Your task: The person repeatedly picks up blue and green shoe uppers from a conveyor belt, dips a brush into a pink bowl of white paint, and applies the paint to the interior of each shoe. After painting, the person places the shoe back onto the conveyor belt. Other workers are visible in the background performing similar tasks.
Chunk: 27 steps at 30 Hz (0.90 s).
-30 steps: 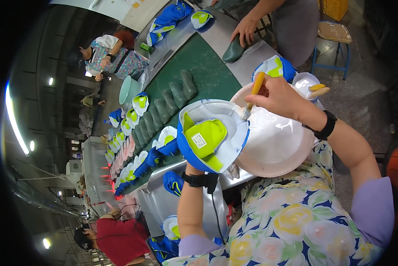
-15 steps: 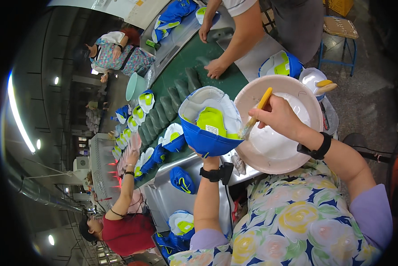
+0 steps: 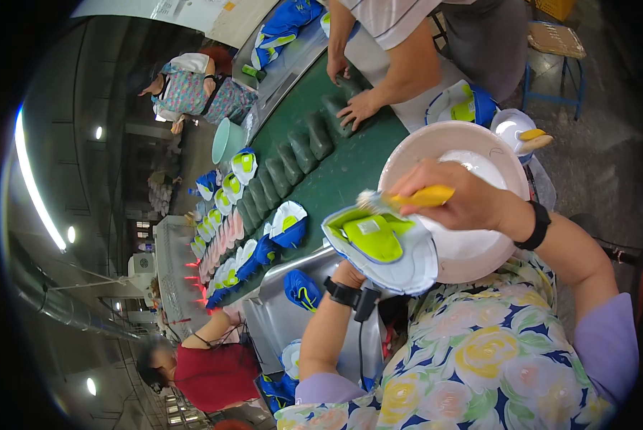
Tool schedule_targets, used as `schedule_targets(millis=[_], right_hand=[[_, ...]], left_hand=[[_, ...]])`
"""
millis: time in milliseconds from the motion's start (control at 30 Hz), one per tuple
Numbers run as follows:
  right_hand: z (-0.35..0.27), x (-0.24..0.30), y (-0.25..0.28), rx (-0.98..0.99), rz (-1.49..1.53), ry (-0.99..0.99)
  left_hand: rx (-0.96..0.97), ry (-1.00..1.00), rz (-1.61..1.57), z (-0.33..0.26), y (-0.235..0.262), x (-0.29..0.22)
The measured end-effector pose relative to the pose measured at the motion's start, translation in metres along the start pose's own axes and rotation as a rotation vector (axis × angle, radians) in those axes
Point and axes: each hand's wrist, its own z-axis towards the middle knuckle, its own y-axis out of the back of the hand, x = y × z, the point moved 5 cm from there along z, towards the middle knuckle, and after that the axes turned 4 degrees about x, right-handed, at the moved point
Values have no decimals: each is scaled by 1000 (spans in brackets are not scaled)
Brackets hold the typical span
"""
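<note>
My left hand, partly hidden, grips a shoe upper from below. Its white edge and lime-green lining face up, tilted toward me. In my right hand is a brush with a yellow handle. Its pale bristles touch or hover just over the far left edge of the upper; I cannot tell which. Behind and below my right hand sits a wide pinkish basin holding white liquid.
A green conveyor belt carries a row of dark shoe lasts and several blue uppers. Across it, a co-worker's hands handle lasts. Another person in red works at left. A small white tub stands beyond the basin.
The upper has turned and tipped, now showing its white edge toward me. My right hand has swung the brush left, away from over the basin. The co-worker across has grasped lasts.
</note>
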Motion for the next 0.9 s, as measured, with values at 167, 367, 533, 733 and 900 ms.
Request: schedule_targets(millis=[167,367,533,733,900], right_hand=[[16,1,-35,137,-118,215],[20,-27,-29,286,-298,-150],[15,-45,-11,208,-197,-380],[12,-49,6,355,-227,-631],[12,-24,17,201,-239,-365]], left_hand=[[-93,-74,-153,2,7,39],[-138,-171,-110,-9,10,25],[-173,-233,-17,-17,4,8],[-223,-248,146,-20,-21,-23],[-260,-146,188,-25,-26,-39]])
